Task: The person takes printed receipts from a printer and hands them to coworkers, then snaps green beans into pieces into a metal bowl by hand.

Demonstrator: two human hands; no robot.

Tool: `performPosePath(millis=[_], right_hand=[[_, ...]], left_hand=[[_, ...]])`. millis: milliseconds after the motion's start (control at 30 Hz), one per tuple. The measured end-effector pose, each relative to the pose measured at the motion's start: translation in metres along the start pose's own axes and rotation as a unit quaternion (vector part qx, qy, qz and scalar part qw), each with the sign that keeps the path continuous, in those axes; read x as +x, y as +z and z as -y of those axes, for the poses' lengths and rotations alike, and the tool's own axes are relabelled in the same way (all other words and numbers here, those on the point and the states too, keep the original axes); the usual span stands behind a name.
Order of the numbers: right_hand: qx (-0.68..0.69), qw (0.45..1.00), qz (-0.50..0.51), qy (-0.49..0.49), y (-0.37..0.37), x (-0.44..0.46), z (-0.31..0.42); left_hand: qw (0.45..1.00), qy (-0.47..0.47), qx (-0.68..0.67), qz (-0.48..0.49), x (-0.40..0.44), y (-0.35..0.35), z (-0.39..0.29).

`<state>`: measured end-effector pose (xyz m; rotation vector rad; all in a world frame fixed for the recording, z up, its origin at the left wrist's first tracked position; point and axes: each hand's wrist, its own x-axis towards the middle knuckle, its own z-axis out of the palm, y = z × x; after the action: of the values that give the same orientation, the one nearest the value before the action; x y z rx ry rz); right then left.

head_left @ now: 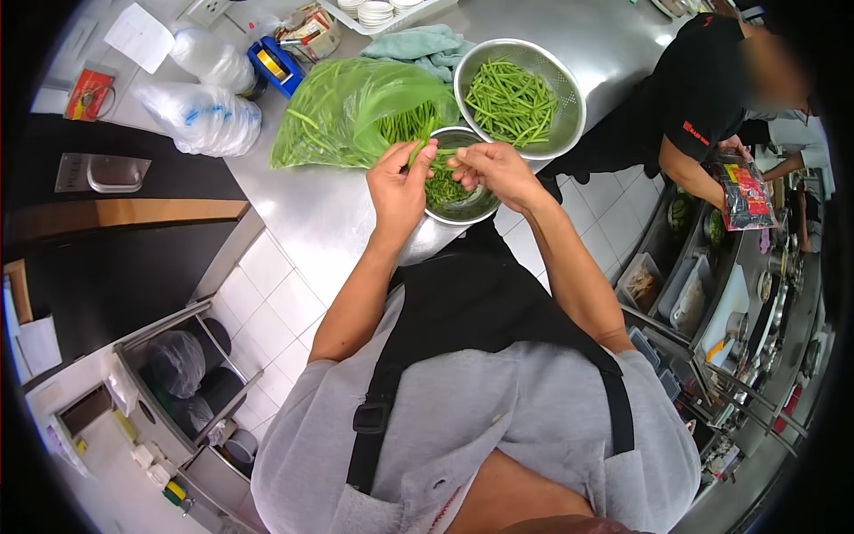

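Above a small metal bowl (471, 210) with short green bean bits in it, my left hand (400, 187) is closed on green beans (427, 147) that stick up past its fingers. Close beside it on the right, my right hand (503, 173) pinches the end of a bean between thumb and finger. Behind my left hand lies an open green plastic bag (329, 111) with more beans inside. A larger perforated metal bowl (574, 111) full of green beans stands behind my right hand.
A teal cloth (418, 43), a blue tape dispenser (277, 67) and plastic-wrapped stacks (209, 116) are at the back of the metal table (294, 200). At right, a person in black (703, 98) holds a package (745, 191) near counters with containers.
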<state>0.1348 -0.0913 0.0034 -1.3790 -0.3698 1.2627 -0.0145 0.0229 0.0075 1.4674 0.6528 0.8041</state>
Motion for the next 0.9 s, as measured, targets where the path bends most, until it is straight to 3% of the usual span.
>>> performPosePath(millis=[133,233,433,533,567,667,767,900], right_hand=[[-0.068,0.996,0.046,-0.026,-0.001,0.007,-0.009],[-0.042,0.998,0.031,-0.029,0.001,0.009,-0.013],[-0.018,0.995,-0.097,-0.02,-0.002,0.026,-0.036],[-0.304,0.933,-0.121,-0.149,-0.006,0.018,-0.042],[-0.331,0.918,-0.116,-0.187,-0.007,0.019,-0.045],[-0.257,0.941,-0.086,-0.202,-0.001,0.014,-0.039],[-0.175,0.974,-0.03,-0.14,0.013,0.011,-0.035],[-0.124,0.98,-0.076,-0.137,0.025,0.008,-0.032]], left_hand=[[1.0,0.007,0.017,0.014,-0.002,0.003,0.004],[1.0,0.003,-0.004,0.009,-0.003,0.006,0.004],[0.977,-0.108,-0.177,-0.049,0.003,0.015,0.019],[0.929,-0.175,-0.323,-0.049,0.019,0.007,0.015],[0.913,-0.195,-0.355,-0.039,0.023,0.003,0.011],[0.895,-0.206,-0.395,-0.021,0.028,0.001,0.013],[0.893,-0.198,-0.403,-0.022,0.028,0.01,0.016],[0.909,-0.182,-0.376,-0.016,0.024,0.021,0.016]])
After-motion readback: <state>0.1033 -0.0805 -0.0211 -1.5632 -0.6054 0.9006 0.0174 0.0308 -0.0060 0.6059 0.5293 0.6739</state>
